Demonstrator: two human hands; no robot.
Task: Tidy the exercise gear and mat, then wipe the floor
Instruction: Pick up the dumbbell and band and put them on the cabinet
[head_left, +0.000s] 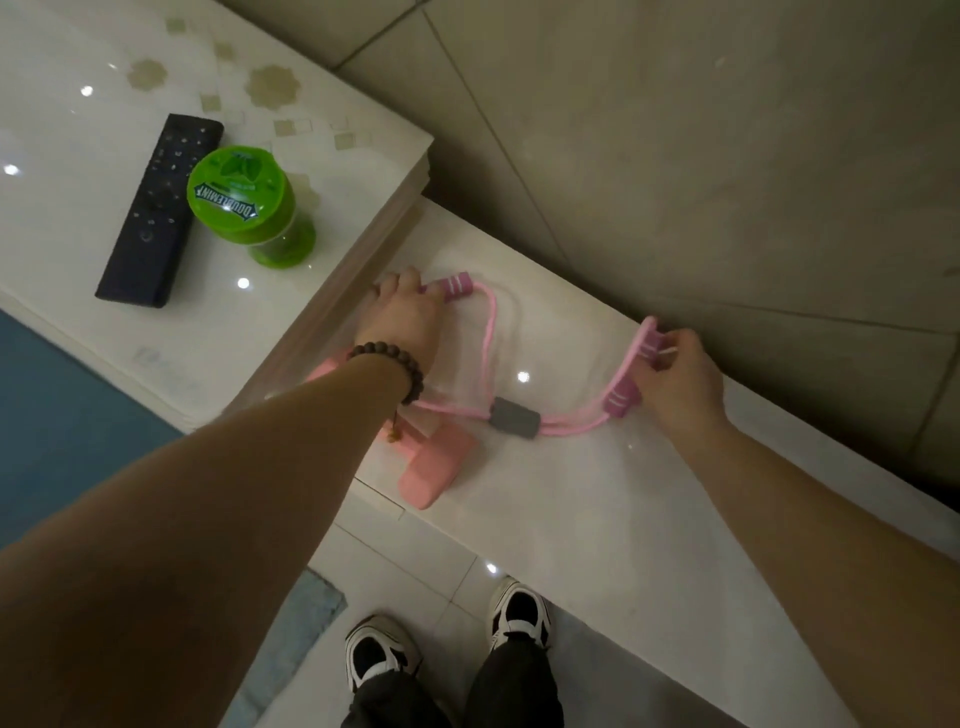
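A pink figure-eight resistance band (491, 332) with a grey middle clasp (514, 417) lies on a low white marble ledge (597, 493). My left hand (402, 317) grips its left foam handle (451, 287) near the raised counter's side. My right hand (680, 374) pinches the right foam handle (631, 379) by the wall. A pink block-shaped piece of gear (434, 467) sits on the ledge under my left forearm, partly hidden.
A higher white counter (78, 249) at left carries a black remote (158, 213) and a green gum bottle (254, 208). A tiled wall (727, 156) backs the ledge. A blue mat (62, 426) lies on the floor at left; my shoes (447, 639) stand on white tiles.
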